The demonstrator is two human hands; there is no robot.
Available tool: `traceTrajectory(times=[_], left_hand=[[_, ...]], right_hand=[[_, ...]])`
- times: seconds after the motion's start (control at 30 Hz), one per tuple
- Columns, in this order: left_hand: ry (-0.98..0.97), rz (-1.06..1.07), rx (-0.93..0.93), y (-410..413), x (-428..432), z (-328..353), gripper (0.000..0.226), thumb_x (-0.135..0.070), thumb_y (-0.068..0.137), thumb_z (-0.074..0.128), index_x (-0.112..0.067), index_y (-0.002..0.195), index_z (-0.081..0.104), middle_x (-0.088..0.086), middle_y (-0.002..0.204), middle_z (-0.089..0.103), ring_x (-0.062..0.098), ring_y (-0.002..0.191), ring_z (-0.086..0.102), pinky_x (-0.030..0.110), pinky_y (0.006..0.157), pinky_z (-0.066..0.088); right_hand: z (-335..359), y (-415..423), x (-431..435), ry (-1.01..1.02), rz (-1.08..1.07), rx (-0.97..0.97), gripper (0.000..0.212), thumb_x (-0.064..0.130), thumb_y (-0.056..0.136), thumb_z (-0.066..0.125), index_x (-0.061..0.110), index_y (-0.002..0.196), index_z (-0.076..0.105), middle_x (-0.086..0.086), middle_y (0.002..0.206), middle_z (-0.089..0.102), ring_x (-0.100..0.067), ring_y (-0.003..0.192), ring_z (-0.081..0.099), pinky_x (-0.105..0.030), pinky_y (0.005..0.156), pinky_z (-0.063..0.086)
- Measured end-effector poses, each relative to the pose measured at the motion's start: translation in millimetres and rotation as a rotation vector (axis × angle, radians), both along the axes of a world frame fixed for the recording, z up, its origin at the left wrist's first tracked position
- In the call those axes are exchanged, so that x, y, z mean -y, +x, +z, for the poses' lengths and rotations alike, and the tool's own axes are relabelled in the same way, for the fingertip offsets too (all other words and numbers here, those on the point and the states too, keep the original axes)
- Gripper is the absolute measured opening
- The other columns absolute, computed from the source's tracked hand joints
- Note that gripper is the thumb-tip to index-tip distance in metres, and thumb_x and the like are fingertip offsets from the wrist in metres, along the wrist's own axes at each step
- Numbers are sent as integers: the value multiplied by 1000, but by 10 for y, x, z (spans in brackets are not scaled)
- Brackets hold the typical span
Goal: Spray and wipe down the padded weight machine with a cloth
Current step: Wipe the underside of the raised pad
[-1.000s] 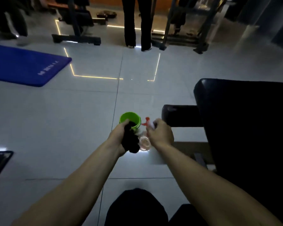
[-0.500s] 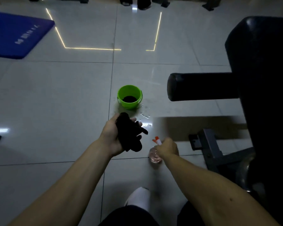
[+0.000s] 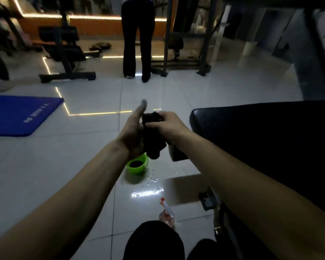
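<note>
A dark cloth [image 3: 153,139] hangs bunched between both hands, raised in front of me. My left hand [image 3: 133,132] holds its left side with the thumb sticking up. My right hand [image 3: 167,126] grips the cloth's top from the right. The black padded seat [image 3: 261,132] of the weight machine fills the right side, just right of my right hand. A clear spray bottle [image 3: 166,212] with a red and white nozzle stands on the floor below, near my knee, touched by neither hand.
A green bucket [image 3: 137,167] sits on the wet tiled floor under the cloth. A blue mat [image 3: 21,114] lies at the left. A person [image 3: 137,40] stands ahead among machine frames [image 3: 64,53]. The machine's metal base [image 3: 210,200] is low at right.
My right hand let go of the spray bottle, left on the floor, and rose to grip the cloth. Both hands lifted the cloth higher as my view tilted up.
</note>
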State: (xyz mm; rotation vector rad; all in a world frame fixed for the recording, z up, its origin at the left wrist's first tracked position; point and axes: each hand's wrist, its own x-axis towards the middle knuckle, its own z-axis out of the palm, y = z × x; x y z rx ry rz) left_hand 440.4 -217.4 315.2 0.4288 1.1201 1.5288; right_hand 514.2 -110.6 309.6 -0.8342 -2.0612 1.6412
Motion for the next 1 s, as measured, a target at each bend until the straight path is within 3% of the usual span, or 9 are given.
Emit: traceTrajectory(times=[0.1, 0.17, 0.33, 0.47, 0.57, 0.67, 0.77, 0.9, 1.0], left_hand=[[-2, -40, -272, 210, -245, 250, 21, -11, 101, 56, 1, 115, 65, 19, 94, 73, 24, 74, 74, 31, 62, 60], [-39, 19, -426, 409, -434, 278, 20, 2, 95, 62, 1, 113, 68, 21, 99, 74, 28, 82, 76, 34, 69, 63], [-81, 130, -881, 912, -809, 205, 30, -18, 79, 85, -15, 106, 72, -1, 96, 74, 17, 89, 73, 37, 81, 63], [-73, 271, -1243, 1248, -951, 295, 34, -31, 74, 84, -28, 100, 63, -8, 101, 68, 12, 92, 66, 35, 82, 58], [42, 215, -893, 1386, -1014, 489, 20, -16, 84, 81, -17, 100, 69, 2, 95, 75, 21, 90, 74, 40, 83, 62], [62, 21, -371, 1471, -994, 675, 15, -14, 98, 66, -6, 111, 68, 12, 104, 73, 23, 88, 73, 35, 87, 60], [92, -52, -11, 1512, -974, 721, 21, -14, 102, 55, -4, 116, 66, 13, 107, 74, 23, 93, 73, 33, 83, 62], [68, 82, 6, 1516, -956, 692, 18, -6, 100, 55, -1, 115, 62, 17, 106, 71, 28, 96, 70, 31, 65, 61], [143, 49, -228, 1513, -886, 737, 23, 4, 100, 50, -10, 99, 69, 10, 87, 74, 22, 76, 70, 26, 63, 55]], right_hand=[[258, 449, -328, 11, -235, -102, 18, 14, 93, 75, 2, 106, 74, -14, 89, 76, -30, 80, 75, -35, 70, 62], [364, 806, -524, -75, -347, -128, 24, 20, 91, 78, 2, 107, 74, -13, 91, 78, -30, 81, 76, -33, 71, 62], [389, 1610, -879, -219, -519, -114, 11, 18, 89, 74, 18, 100, 75, -4, 98, 78, -22, 88, 73, -32, 75, 54], [437, 1915, -919, -357, -528, -347, 16, 5, 99, 58, 14, 105, 69, -10, 91, 74, -22, 76, 72, -30, 62, 57], [527, 2015, -888, -462, -538, -509, 19, 11, 98, 56, 6, 108, 71, -18, 95, 75, -29, 79, 72, -36, 71, 59], [607, 2054, -823, -469, -556, -502, 17, 17, 94, 61, 7, 99, 74, -14, 86, 74, -27, 71, 70, -31, 60, 55], [505, 2013, -779, -147, -596, -366, 16, 7, 89, 64, 17, 95, 75, -8, 90, 75, -24, 80, 72, -30, 61, 56], [386, 2035, -715, 91, -609, -236, 13, 11, 86, 73, 16, 75, 76, 1, 74, 73, -14, 72, 69, -32, 70, 55], [485, 2072, -652, -137, -466, -235, 12, 22, 82, 81, 11, 79, 78, -6, 83, 78, -23, 77, 74, -40, 77, 59]])
